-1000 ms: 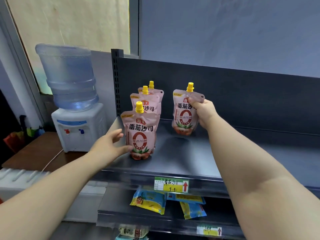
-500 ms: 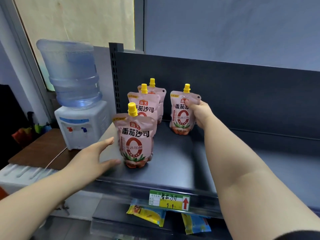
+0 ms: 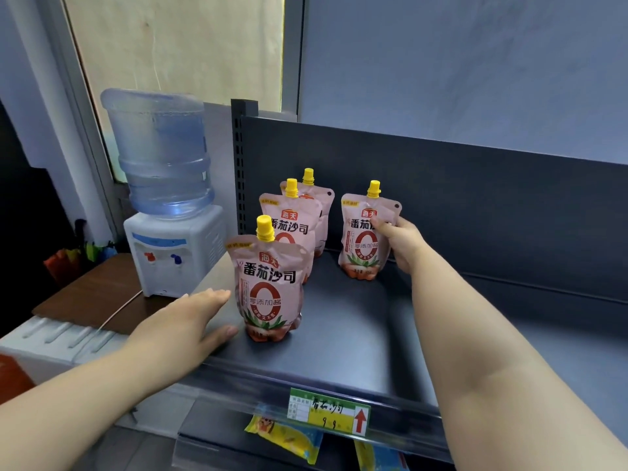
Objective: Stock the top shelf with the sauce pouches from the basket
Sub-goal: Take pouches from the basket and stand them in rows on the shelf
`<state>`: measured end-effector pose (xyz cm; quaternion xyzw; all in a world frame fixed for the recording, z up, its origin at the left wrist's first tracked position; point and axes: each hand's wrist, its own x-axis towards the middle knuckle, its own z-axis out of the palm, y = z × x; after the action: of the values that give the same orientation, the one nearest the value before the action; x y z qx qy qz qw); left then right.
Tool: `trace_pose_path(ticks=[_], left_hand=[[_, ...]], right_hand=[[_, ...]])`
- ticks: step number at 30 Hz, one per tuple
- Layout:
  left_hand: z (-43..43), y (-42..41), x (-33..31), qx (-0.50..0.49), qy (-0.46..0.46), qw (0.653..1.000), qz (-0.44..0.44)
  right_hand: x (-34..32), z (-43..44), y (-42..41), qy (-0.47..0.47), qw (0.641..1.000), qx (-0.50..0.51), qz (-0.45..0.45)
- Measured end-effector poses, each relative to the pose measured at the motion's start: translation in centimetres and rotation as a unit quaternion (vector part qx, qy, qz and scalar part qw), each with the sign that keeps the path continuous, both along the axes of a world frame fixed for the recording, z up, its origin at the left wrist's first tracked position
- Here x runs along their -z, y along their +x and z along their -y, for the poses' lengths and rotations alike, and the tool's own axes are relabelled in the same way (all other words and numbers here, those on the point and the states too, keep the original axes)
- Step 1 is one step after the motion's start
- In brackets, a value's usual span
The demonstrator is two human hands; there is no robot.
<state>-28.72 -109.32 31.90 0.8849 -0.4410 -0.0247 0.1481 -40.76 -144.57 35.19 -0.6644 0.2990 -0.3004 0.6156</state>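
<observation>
Head view: what writing can be read on the sauce pouches?

On the front pouch (image 3: 270, 287) a red badge with 海天 is seen below the yellow cap. Under it 番茄沙司 is printed in large black characters. A red ring is crossed by 零添加 and one more character that cannot be made out. The small yellow strip at its upper left is too small to be read.

Where are the pouches placed?

All four are stood upright on the top shelf (image 3: 356, 334). The front pouch is set at the left, near the shelf's front edge. The second pouch (image 3: 289, 219) is lined up behind it and the third pouch (image 3: 321, 198) behind that, each partly covered by the one in front. The fourth pouch (image 3: 363, 243) is stood apart to their right, near the back panel.

How are the hands held?

The fourth pouch is gripped at its right edge by the right hand (image 3: 399, 244). The thumb is laid over the end of 番茄沙司, and the fingers behind are hidden. The left hand (image 3: 190, 321) is spread flat with straight fingers and nothing is held. Its thumb is set on the shelf just beside the front pouch; whether the pouch is touched cannot be told.

Is anything else legible?

On the price tag (image 3: 329, 414) at the shelf lip, 番茄沙司 is handwritten, "9 9" is written on yellow, and a red arrow is pointed upward. Below, yellow-and-blue packets (image 3: 289, 440) are cut off by the lip, and their print cannot be read.
</observation>
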Motion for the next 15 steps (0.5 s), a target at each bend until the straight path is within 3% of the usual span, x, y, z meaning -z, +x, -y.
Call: trace_pose_path(ticks=[5,9,15], left_hand=[[-0.1,-1.0,-0.6,-0.001,0.017,1.0,0.013],[-0.1,-1.9,-1.4,0.011,0.028,0.999,0.023],[-0.5,-1.7,-1.9,0.027,0.018,0.999,0.011]], right_hand=[[-0.5,-1.0,-1.8,-0.06,0.998,0.018,-0.004],[-1.7,-2.7,-4.3,-0.153,0.984,0.06,-0.065],[-4.8,-9.5,-8.8,-0.366,0.893,0.05,-0.257]])
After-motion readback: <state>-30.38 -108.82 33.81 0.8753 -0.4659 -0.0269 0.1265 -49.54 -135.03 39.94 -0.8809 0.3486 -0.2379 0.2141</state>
